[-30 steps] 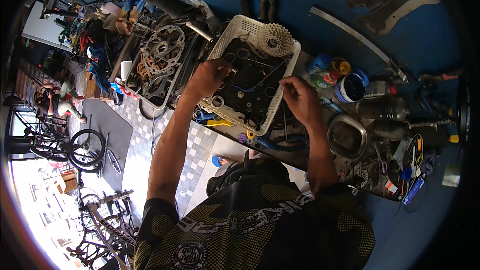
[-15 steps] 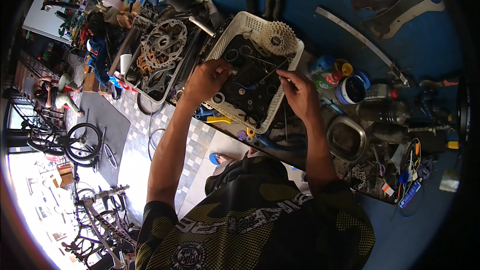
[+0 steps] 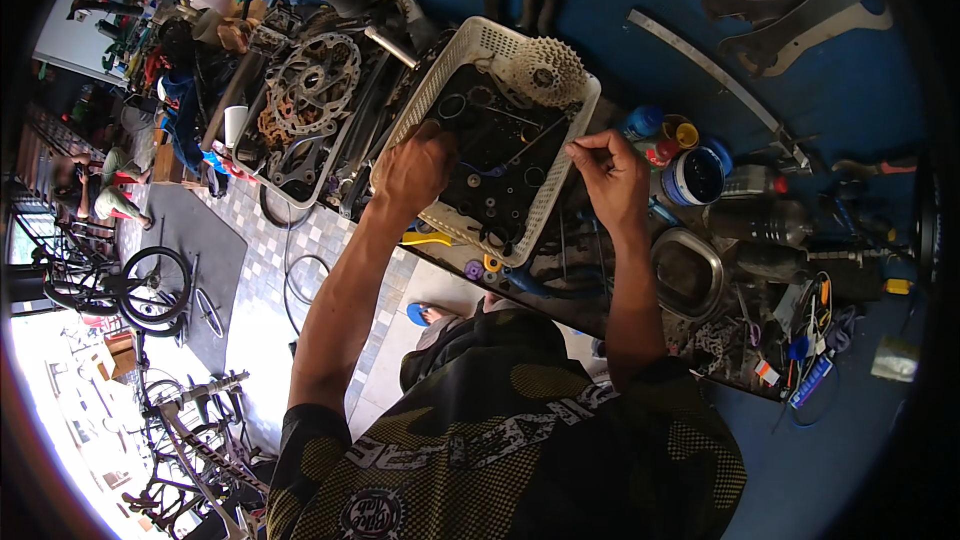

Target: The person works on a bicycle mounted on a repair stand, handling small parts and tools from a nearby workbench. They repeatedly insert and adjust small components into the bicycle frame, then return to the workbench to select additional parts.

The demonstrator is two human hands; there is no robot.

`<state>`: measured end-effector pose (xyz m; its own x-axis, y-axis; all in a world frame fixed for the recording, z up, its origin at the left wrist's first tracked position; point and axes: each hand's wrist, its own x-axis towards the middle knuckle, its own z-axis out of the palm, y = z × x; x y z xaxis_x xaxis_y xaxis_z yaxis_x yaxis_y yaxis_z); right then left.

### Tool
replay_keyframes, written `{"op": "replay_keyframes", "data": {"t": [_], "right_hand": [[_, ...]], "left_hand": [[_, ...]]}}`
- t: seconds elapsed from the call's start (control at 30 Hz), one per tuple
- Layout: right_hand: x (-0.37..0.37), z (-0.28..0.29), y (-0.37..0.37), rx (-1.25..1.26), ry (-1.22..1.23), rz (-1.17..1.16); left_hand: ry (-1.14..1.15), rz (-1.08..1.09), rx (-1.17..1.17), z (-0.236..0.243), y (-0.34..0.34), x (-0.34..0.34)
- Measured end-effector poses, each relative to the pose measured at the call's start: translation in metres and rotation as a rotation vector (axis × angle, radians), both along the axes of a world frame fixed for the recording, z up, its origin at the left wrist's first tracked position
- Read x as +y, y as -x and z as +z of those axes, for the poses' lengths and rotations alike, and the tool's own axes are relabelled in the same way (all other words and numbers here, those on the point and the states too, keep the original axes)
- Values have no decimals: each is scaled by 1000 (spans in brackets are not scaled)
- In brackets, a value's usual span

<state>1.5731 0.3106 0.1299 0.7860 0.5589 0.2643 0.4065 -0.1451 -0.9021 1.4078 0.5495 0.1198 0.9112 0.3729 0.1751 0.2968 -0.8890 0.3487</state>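
A cream plastic basket (image 3: pixel 590 135) holds small bike parts on a dark bottom: rings, washers and a blue-handled tool (image 3: pixel 488 172). A silver cassette (image 3: pixel 547 73) rests at its far right corner. My left hand (image 3: pixel 418 172) is over the basket's left side, its fingers curled downward; the fingertips and whatever they hold are hidden. My right hand (image 3: pixel 612 175) is just right of the basket's right rim. Its thumb and forefinger are pressed together, and anything between them is too small to make out.
Left of the basket stands a tray (image 3: pixel 300 195) with chainrings and brake discs (image 3: pixel 322 80). To the right are a blue-and-white tub (image 3: pixel 697 180), bottles (image 3: pixel 760 220) and a metal dish (image 3: pixel 688 275). Tools hang on the blue wall. Bicycles and a seated person (image 3: pixel 110 185) are far left.
My left hand has drawn back left, its fingers now turned down and out of sight. My right hand has shifted slightly right, from above the basket's rim to beside it.
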Motion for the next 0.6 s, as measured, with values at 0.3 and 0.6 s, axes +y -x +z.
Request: {"op": "replay_keyframes", "data": {"t": [0.3,0.6], "right_hand": [[-1,10,-9,-72,87,-76],[4,8,-17,-26,-45,-59]], "left_hand": [[0,-2,-48,8,-22,12],[42,72,-19,11,-36,19]]}}
